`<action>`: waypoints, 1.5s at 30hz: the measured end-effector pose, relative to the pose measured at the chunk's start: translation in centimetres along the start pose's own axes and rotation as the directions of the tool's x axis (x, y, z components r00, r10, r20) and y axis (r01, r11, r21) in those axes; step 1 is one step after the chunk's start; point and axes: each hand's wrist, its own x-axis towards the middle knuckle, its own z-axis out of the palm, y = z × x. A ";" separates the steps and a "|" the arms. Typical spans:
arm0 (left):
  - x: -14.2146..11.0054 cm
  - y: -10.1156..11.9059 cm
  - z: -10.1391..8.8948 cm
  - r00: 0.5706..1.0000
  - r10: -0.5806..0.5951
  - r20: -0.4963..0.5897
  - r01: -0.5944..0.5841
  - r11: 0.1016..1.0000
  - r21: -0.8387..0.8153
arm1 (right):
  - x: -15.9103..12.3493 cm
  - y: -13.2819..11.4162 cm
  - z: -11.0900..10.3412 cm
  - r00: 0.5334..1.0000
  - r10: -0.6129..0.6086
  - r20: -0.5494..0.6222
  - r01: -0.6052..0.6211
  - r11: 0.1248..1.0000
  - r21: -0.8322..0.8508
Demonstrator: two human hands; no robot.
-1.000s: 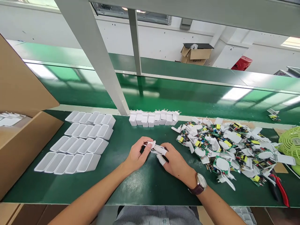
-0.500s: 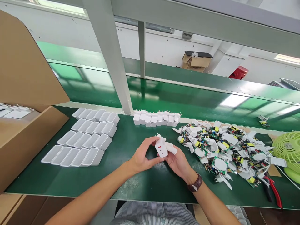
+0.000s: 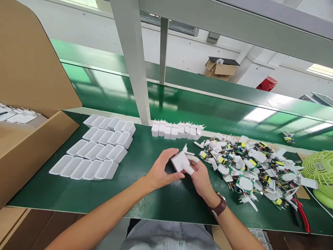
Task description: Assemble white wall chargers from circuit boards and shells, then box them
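A white plug-in charger is held in front of me above the green bench, with its pins pointing up and away and a plain white side facing me. My right hand grips it from the right, white covers on some of its fingertips. From the left, the curved index finger and thumb of my left hand frame the charger at its upper and lower edges; contact there is hard to make out. Behind my hands stands a row of white chargers with pins up.
Rows of open white cases stand at left beside a large cardboard box. On the right lies a heap of circuit boards with white plug covers, near red-handled pliers and a green fan. A metal post rises behind.
The charger has turned in my fingers: its face with the red and dark ports showed before, and now a plain white side does. The view has shifted slightly.
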 end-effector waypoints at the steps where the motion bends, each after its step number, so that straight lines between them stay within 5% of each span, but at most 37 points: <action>1: 0.0 0.0 -0.1 1.000 -0.006 0.001 0.006 1.000 0.001 | 0.0 0.4 -0.2 0.994 -0.087 -0.067 0.075 0.984 -0.164; 3: 0.2 -0.1 -0.3 1.000 0.008 0.020 -0.008 1.000 0.006 | 0.1 1.2 -0.8 0.969 -0.226 -0.097 0.159 0.877 -0.453; 5: 0.4 -0.2 -0.3 0.997 0.055 0.056 -0.056 0.998 0.012 | 0.4 1.8 -1.3 0.966 -0.258 0.016 0.218 0.782 -0.584; 9: 0.9 -0.3 0.0 0.982 0.160 0.099 -0.163 0.986 0.026 | 1.7 1.5 -2.1 0.921 -0.184 0.344 0.357 0.753 -0.553; 14: 1.5 0.7 0.0 0.965 0.222 0.140 -0.241 0.962 0.131 | 2.9 0.8 -2.5 0.886 -0.123 0.447 0.373 0.761 -0.530; 19: 2.1 2.4 -0.9 0.957 0.079 0.280 -0.170 0.932 0.319 | 3.0 1.5 -2.5 0.860 -0.172 0.481 0.429 0.755 -0.496; 25: 3.3 3.4 -2.3 0.856 -0.123 0.502 -0.100 0.913 0.395 | 2.8 2.4 -3.2 0.859 -0.187 0.477 0.438 0.750 -0.496; 30: 5.6 2.2 -8.3 0.865 -0.348 0.361 0.064 0.790 0.610 | 2.3 2.8 -3.8 0.862 -0.228 0.453 0.439 0.784 -0.439; 35: 8.3 -1.1 -14.7 0.802 -0.576 0.158 0.262 0.577 0.774 | 1.9 2.3 -3.4 0.871 -0.177 0.457 0.416 0.760 -0.498; 41: 10.3 -3.6 -14.4 0.816 -0.558 0.151 0.282 0.612 0.739 | 2.1 3.1 -3.3 0.863 -0.198 0.465 0.445 0.733 -0.514; 45: 10.2 -1.9 -14.5 0.842 -0.517 0.151 0.268 0.645 0.715 | 2.2 3.3 -3.6 0.841 -0.219 0.494 0.481 0.721 -0.499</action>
